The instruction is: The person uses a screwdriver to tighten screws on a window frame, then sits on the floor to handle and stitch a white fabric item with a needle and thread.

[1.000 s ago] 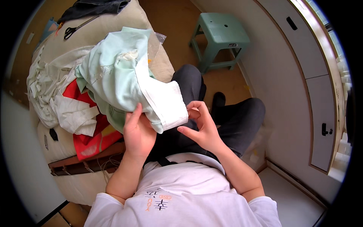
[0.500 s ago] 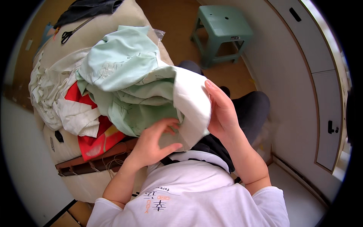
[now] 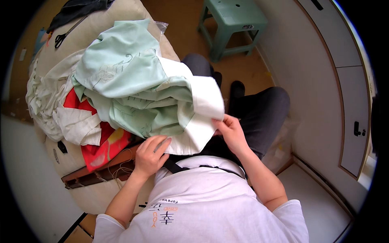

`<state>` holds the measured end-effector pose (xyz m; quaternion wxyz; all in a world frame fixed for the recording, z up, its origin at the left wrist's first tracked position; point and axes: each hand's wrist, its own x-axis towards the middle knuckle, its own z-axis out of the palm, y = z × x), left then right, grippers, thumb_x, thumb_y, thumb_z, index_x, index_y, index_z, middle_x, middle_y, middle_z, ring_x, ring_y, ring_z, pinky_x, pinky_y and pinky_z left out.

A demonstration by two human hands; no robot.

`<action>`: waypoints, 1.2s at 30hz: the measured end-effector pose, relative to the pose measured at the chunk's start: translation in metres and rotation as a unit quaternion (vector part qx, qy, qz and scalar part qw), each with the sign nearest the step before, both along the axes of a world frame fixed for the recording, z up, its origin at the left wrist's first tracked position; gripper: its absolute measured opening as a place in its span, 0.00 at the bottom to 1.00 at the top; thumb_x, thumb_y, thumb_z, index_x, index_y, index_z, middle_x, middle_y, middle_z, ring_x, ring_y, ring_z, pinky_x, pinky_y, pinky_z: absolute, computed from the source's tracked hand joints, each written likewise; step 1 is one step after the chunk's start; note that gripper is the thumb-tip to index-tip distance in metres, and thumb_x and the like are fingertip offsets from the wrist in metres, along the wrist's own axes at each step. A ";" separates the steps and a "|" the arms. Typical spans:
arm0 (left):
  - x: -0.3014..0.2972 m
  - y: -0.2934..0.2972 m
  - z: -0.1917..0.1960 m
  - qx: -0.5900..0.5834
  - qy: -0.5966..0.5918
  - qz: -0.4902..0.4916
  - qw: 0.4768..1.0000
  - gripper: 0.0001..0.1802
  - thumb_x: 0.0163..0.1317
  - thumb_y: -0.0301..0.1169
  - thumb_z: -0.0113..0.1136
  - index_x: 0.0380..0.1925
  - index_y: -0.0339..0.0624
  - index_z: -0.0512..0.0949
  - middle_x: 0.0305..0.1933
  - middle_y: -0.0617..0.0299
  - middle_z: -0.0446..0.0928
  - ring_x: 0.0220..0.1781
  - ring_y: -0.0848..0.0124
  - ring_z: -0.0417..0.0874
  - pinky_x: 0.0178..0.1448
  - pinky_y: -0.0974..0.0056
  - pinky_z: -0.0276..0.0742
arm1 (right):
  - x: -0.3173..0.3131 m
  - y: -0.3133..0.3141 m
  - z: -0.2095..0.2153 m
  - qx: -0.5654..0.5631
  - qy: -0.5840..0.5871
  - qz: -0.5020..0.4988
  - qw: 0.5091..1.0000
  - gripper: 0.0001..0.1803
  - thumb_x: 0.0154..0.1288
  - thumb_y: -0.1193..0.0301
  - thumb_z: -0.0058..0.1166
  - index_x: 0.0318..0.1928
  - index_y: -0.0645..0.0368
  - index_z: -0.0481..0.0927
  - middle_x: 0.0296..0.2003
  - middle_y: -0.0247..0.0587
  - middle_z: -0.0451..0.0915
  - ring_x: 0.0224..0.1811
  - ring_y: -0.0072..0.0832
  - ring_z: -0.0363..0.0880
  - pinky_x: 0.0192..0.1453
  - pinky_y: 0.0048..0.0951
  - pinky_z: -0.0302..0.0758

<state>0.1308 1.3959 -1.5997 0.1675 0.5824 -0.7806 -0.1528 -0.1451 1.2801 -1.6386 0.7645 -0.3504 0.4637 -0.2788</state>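
A large pale green cloth with a leafy printed or stitched pattern lies bunched over the cushion and my lap. A stiff white band runs along its near and right edge in a curve. My right hand pinches the band's right edge between thumb and fingers. Closed on the band's near left corner is my left hand, its fingers bent over the edge. Between my hands the lower part of the band lies fairly flat, while the green folds sag behind it.
A pale cushioned seat holds crumpled white cloth, red cloth, black scissors and dark cloth. Beyond my legs stands a green plastic stool. White cabinet doors line the right side.
My left hand has moved left and closed on the band's edge. The right hand has gone lower, from supporting the band to pinching it. The band now lies more spread out.
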 end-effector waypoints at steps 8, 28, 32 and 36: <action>0.022 -0.007 0.018 -0.105 0.025 0.146 0.983 0.18 0.43 0.15 0.64 0.38 0.40 0.84 0.37 0.57 0.84 0.39 0.55 0.85 0.44 0.57 0.81 | 0.026 -0.068 0.033 0.036 -0.194 -0.121 0.973 0.18 0.80 0.62 0.48 0.52 0.66 0.78 0.42 0.43 0.86 0.41 0.28 0.86 0.43 0.30 0.82; -0.091 -0.093 0.096 -0.071 0.225 -0.080 0.969 0.23 0.45 0.15 0.64 0.44 0.38 0.73 0.36 0.52 0.75 0.35 0.54 0.77 0.38 0.57 0.73 | -0.042 0.038 0.074 -0.247 -0.017 -0.240 0.939 0.14 0.67 0.78 0.58 0.51 0.65 0.74 0.43 0.42 0.77 0.41 0.24 0.76 0.45 0.23 0.73; -0.112 -0.092 0.086 -0.089 0.191 -0.082 0.974 0.22 0.47 0.15 0.62 0.45 0.37 0.72 0.39 0.50 0.74 0.37 0.52 0.76 0.40 0.55 0.73 | -0.038 0.042 0.118 -0.319 0.025 -0.038 0.947 0.14 0.59 0.74 0.67 0.43 0.67 0.80 0.42 0.43 0.82 0.41 0.27 0.81 0.45 0.26 0.78; -0.124 -0.083 0.080 -0.082 0.171 -0.064 0.980 0.26 0.47 0.18 0.65 0.50 0.37 0.73 0.42 0.50 0.74 0.40 0.52 0.76 0.43 0.54 0.74 | -0.016 0.035 0.106 -0.251 0.002 -0.092 0.963 0.13 0.58 0.75 0.67 0.42 0.68 0.80 0.43 0.43 0.82 0.42 0.28 0.81 0.48 0.27 0.80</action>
